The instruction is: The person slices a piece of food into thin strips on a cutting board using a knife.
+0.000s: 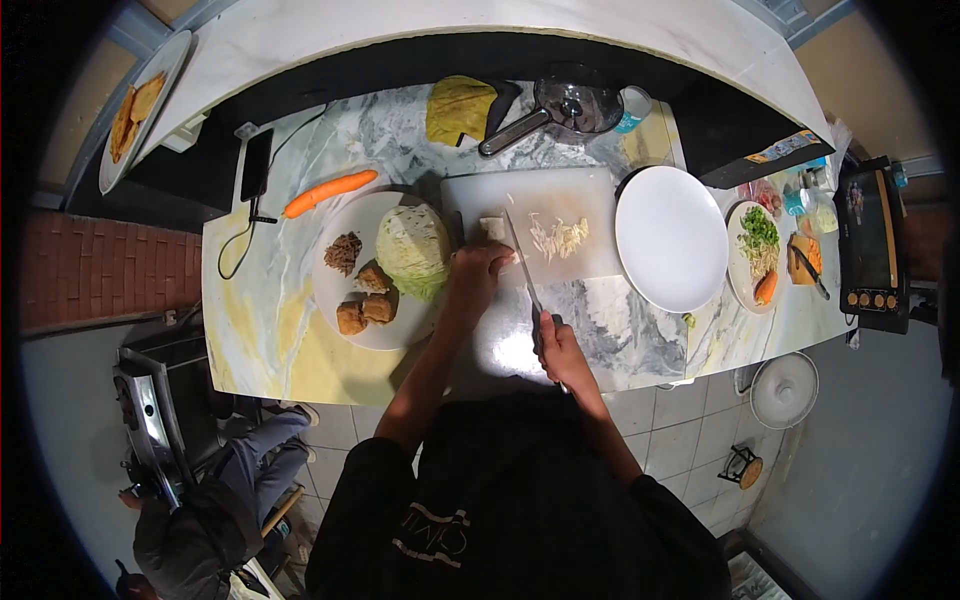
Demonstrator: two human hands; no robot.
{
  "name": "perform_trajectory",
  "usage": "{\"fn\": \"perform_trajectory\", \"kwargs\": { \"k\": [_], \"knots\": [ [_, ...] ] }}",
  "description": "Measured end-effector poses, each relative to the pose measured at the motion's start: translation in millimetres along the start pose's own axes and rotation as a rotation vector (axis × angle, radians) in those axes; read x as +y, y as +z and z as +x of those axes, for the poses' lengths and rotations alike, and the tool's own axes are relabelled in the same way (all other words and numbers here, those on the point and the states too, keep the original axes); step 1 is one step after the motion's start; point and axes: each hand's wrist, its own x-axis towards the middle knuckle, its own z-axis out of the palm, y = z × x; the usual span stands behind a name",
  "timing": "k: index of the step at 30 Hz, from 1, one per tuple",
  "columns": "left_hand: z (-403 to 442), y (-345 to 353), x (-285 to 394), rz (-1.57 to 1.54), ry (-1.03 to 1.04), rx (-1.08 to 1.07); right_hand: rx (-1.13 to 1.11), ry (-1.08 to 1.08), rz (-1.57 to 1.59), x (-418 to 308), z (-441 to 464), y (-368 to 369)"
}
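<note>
My right hand [562, 352] grips the handle of a kitchen knife [524, 262], whose blade lies across the cutting board [590, 187] and points away from me. My left hand [482, 272] is at the board's near left part, left of the blade, with its fingers bent and pressed together. What they pinch is too small and too hidden to name. Just beyond those fingertips is a pale white block [493, 228], beside the blade. Thin pale shreds [558, 237] lie loosely to the right of the knife.
Left of the board, a large plate [335, 290] holds a cabbage half [412, 245], brown fried pieces [375, 307] and brown mince [343, 253]. A carrot [330, 193] lies behind it. Rightward are a white plate [672, 240] and a plate of chopped greens [760, 228]. A pan [580, 105] stands behind.
</note>
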Motion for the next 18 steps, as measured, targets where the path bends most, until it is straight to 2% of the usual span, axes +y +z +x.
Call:
{"fn": "perform_trajectory", "kwargs": {
  "k": [18],
  "knots": [
    [-2.5, 8.9, -16.6, 0.159, 0.076, 0.048, 0.002, 0.008, 0.021, 0.3, 0.5, 2.5]
  ]
}}
